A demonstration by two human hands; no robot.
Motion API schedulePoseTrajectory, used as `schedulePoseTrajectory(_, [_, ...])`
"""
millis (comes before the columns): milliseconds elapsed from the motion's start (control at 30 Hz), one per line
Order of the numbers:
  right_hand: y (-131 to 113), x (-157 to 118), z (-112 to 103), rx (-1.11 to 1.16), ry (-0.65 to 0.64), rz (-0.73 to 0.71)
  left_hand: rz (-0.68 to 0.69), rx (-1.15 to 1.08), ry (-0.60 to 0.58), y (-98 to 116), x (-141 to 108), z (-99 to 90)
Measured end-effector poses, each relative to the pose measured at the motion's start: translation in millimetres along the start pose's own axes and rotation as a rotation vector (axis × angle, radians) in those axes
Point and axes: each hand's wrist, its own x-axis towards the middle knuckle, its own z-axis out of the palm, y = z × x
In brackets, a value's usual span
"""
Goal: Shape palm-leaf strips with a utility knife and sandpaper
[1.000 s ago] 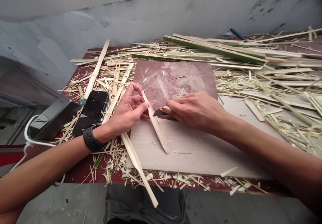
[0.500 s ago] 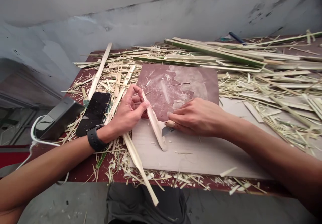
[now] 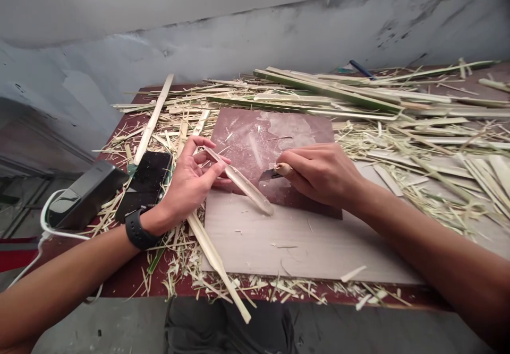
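Between the thumb and fingers of my left hand [image 3: 195,176] is a pale, carved strip of bamboo [image 3: 251,188], its rounded end slanting down to the right over the light board. My right hand [image 3: 319,172] is closed round the handle of a small knife [image 3: 273,174]; the dark blade points left, a short way from the strip and apart from it. Most of the handle is hidden in my fist. Under both hands lie a brown sheet [image 3: 239,126] with dusty marks and a pale wooden board [image 3: 255,248].
Split bamboo lengths [image 3: 330,88] and shavings [image 3: 370,144] cover the back and right. A long bamboo piece [image 3: 215,258] overhangs the front edge. At left are a black phone [image 3: 149,176], a dark box-shaped device [image 3: 85,195] and a white cable [image 3: 44,210].
The knife in my right hand has come away from the bamboo strip, up and to the right. The strip has turned to a flatter slant, and my left fingers have spread a little.
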Motion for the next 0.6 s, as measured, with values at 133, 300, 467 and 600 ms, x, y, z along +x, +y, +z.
schedulePoseTrajectory(133, [-3.6, -1.3, 0.8, 0.029, 0.07, -0.093, 0.033, -0.021, 0.073, 1.7, 0.5, -1.0])
schedulePoseTrajectory(300, [-10.3, -2.0, 6.2, -0.018, 0.023, -0.133, 0.006, -0.043, 0.093, 1.8, 0.7, -1.9])
schedulePoseTrajectory(467, [-0.6, -4.2, 8.2, -0.061, -0.038, -0.164, -0.031, -0.008, 0.086, 4.9, 2.0, -5.6])
schedulePoseTrajectory(600, [14.6, -8.8, 7.8, -0.094, -0.048, -0.139, -0.013, 0.086, 0.098, 6.6, 6.5, -12.9])
